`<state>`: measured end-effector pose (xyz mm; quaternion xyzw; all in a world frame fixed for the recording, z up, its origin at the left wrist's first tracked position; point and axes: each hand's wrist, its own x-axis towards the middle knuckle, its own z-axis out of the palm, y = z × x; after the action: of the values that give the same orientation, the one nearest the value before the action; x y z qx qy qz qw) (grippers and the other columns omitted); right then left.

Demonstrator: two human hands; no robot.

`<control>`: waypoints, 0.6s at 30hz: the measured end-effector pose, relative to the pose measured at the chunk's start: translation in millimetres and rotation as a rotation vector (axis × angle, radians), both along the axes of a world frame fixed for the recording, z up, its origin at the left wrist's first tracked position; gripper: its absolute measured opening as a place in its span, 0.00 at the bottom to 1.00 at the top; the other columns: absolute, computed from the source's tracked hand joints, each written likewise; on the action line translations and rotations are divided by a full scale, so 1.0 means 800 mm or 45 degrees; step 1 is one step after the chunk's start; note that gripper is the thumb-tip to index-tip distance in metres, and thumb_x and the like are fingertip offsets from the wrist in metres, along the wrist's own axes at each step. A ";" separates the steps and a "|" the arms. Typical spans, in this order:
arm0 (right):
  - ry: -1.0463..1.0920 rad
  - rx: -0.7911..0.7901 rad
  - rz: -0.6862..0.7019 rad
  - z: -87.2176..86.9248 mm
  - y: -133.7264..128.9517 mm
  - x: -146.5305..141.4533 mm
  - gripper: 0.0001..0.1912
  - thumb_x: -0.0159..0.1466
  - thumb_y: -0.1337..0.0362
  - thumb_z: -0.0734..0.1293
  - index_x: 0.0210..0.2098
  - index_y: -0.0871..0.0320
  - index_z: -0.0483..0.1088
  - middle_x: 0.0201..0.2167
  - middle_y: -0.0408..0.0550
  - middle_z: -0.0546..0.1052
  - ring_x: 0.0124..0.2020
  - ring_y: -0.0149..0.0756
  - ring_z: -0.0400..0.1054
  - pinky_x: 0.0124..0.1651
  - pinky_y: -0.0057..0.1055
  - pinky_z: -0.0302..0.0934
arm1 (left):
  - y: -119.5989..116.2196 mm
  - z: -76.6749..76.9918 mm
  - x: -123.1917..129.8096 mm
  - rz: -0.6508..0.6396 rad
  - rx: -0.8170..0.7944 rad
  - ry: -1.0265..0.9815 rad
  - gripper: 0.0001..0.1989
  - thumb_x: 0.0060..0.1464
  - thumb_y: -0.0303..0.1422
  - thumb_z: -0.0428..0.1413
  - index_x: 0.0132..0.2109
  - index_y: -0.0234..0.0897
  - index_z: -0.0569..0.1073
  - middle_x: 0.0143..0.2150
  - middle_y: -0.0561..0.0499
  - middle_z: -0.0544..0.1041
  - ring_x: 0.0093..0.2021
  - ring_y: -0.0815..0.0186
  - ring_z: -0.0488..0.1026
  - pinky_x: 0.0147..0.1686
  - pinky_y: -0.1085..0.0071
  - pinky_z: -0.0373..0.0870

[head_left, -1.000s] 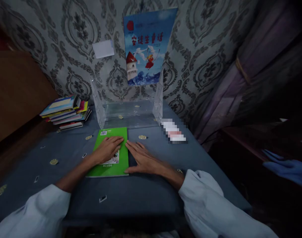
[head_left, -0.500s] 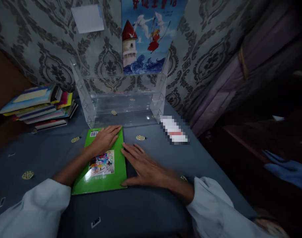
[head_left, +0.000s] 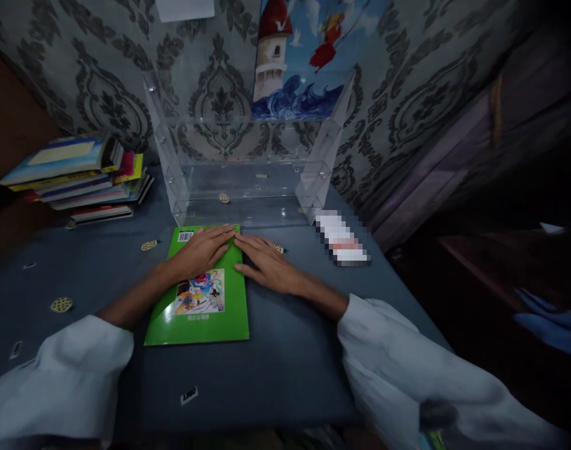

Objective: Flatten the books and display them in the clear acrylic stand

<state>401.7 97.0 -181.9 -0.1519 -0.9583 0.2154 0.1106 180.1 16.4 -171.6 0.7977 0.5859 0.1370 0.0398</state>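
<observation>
A green book lies flat on the table, with a barcode at its upper left and a colourful picture in the middle. My left hand rests on the book's upper part, fingers stretched toward its top right corner. At the book's right edge is my right hand, its fingers extended and its fingertips touching the edge near the upper corner. Both hands are open, and neither grips the book. Just beyond the book's top edge stands a clear acrylic rack with tiers.
A stack of books sits at the back left. Right of the rack lies a pixelated white item. A picture book with a castle tower stands upright at the rack's back, before patterned wallpaper. The dark blue tablecloth ends at the right.
My right hand has moved up along the book's right edge, from its lower part to near the top corner. My left hand stays on the book. The camera view has shifted.
</observation>
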 end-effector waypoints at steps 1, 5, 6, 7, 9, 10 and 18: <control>0.013 0.005 -0.008 -0.002 0.004 -0.004 0.36 0.73 0.45 0.53 0.71 0.65 0.54 0.71 0.63 0.58 0.73 0.50 0.51 0.72 0.54 0.46 | -0.004 0.000 -0.002 -0.004 0.004 0.001 0.24 0.70 0.37 0.41 0.68 0.37 0.64 0.70 0.43 0.66 0.69 0.56 0.63 0.66 0.50 0.61; 0.075 0.027 -0.006 -0.011 0.009 -0.008 0.35 0.73 0.45 0.53 0.72 0.61 0.53 0.72 0.61 0.58 0.73 0.49 0.51 0.72 0.55 0.46 | -0.025 0.000 -0.005 -0.022 0.040 0.010 0.25 0.71 0.37 0.40 0.69 0.36 0.63 0.70 0.43 0.65 0.70 0.57 0.61 0.67 0.51 0.59; 0.083 0.031 -0.006 -0.013 0.008 -0.007 0.35 0.73 0.46 0.53 0.72 0.60 0.52 0.72 0.60 0.58 0.73 0.49 0.51 0.72 0.56 0.45 | -0.031 0.000 -0.005 -0.022 0.043 0.009 0.24 0.71 0.38 0.40 0.69 0.37 0.63 0.70 0.43 0.65 0.70 0.57 0.61 0.67 0.52 0.58; 0.087 0.036 -0.008 -0.014 0.007 -0.007 0.35 0.74 0.46 0.53 0.72 0.60 0.52 0.72 0.60 0.57 0.73 0.49 0.50 0.72 0.56 0.44 | -0.036 0.000 -0.005 -0.022 0.044 0.007 0.24 0.71 0.38 0.40 0.69 0.37 0.63 0.70 0.44 0.65 0.70 0.58 0.60 0.68 0.52 0.58; 0.081 0.045 -0.011 -0.016 0.005 -0.005 0.35 0.73 0.46 0.53 0.72 0.60 0.52 0.73 0.60 0.56 0.73 0.49 0.50 0.72 0.56 0.44 | -0.046 0.000 -0.004 -0.032 0.039 0.011 0.24 0.71 0.38 0.40 0.69 0.37 0.63 0.70 0.44 0.65 0.71 0.58 0.60 0.68 0.53 0.57; 0.072 0.051 -0.012 -0.016 0.005 -0.005 0.36 0.73 0.46 0.53 0.72 0.61 0.52 0.73 0.60 0.56 0.73 0.50 0.49 0.72 0.56 0.44 | -0.051 0.000 -0.004 -0.041 0.037 0.019 0.24 0.72 0.39 0.40 0.68 0.37 0.63 0.70 0.44 0.65 0.71 0.59 0.60 0.69 0.54 0.57; 0.049 0.092 -0.007 -0.013 -0.001 -0.004 0.39 0.71 0.42 0.55 0.72 0.60 0.53 0.73 0.57 0.55 0.75 0.51 0.43 0.73 0.57 0.41 | -0.070 -0.001 -0.006 -0.009 0.001 0.045 0.25 0.72 0.41 0.40 0.69 0.38 0.63 0.71 0.45 0.64 0.71 0.58 0.60 0.70 0.54 0.54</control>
<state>398.4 96.0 -192.4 -0.1462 -0.9627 0.1833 0.1348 175.4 -39.6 -172.4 0.8020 0.5837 0.1230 0.0295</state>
